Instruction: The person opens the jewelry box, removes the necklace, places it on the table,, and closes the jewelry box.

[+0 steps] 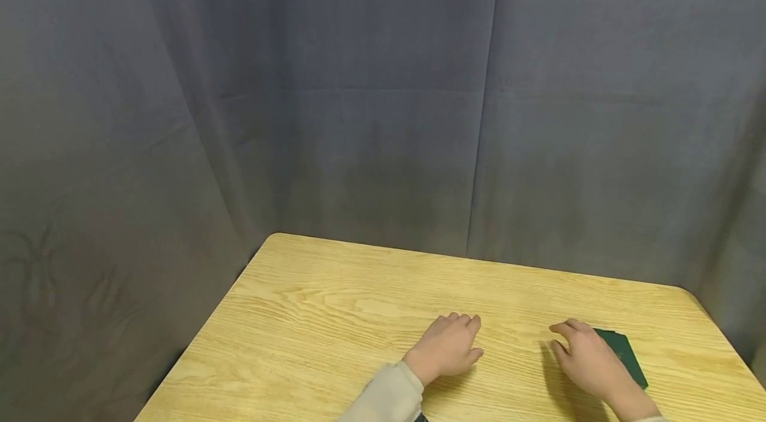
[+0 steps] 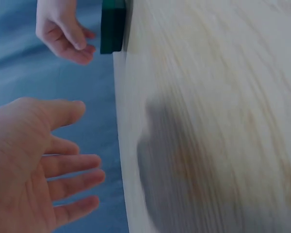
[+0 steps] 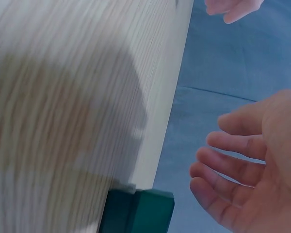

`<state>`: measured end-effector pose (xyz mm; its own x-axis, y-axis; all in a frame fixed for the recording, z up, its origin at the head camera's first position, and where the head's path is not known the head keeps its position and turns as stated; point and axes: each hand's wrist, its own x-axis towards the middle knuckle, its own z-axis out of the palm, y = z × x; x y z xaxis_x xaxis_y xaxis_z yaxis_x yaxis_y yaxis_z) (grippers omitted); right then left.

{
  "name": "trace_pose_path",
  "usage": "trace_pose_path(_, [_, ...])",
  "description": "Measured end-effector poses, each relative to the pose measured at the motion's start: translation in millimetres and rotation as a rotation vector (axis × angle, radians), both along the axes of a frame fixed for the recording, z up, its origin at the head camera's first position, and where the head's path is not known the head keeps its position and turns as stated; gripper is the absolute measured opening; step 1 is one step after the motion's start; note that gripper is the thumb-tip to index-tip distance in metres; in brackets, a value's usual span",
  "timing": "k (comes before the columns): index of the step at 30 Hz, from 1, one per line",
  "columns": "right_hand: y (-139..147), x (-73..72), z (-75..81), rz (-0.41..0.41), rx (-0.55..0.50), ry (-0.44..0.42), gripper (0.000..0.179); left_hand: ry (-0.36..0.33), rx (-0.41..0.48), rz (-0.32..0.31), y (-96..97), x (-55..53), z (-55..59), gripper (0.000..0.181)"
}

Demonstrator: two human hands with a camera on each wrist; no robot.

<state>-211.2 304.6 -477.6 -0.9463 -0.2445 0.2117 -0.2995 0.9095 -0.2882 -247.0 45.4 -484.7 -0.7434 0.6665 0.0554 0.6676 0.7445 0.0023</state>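
Observation:
A dark green, flat box-like thing (image 1: 625,355) lies on the wooden table towards the right, partly hidden behind my right hand (image 1: 589,359). In the right wrist view the green thing (image 3: 145,211) shows as two stacked layers, slightly offset. My right hand (image 3: 242,167) hovers beside it with loosely bent fingers and nothing in them. My left hand (image 1: 447,345) hangs over the middle of the table, palm down. In the left wrist view the left hand (image 2: 48,165) has its fingers spread and relaxed, holding nothing.
The light wooden table (image 1: 335,316) has rounded far corners. Grey curtains (image 1: 383,109) hang close behind it and along its left side. Both hands cast shadows on the tabletop.

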Motion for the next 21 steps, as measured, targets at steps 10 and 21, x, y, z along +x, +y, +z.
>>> trace_pose_path(10, [11, 4.7, -2.0, -0.003, 0.009, 0.025, 0.019, 0.025, -0.099, -0.087, 29.0, 4.2, -4.4, 0.049])
trace_pose_path(21, [31, 0.9, -4.3, 0.005, 0.029, 0.091, 0.015, 0.068, -0.127, -0.142, 56.7, 4.1, -0.6, 0.047])
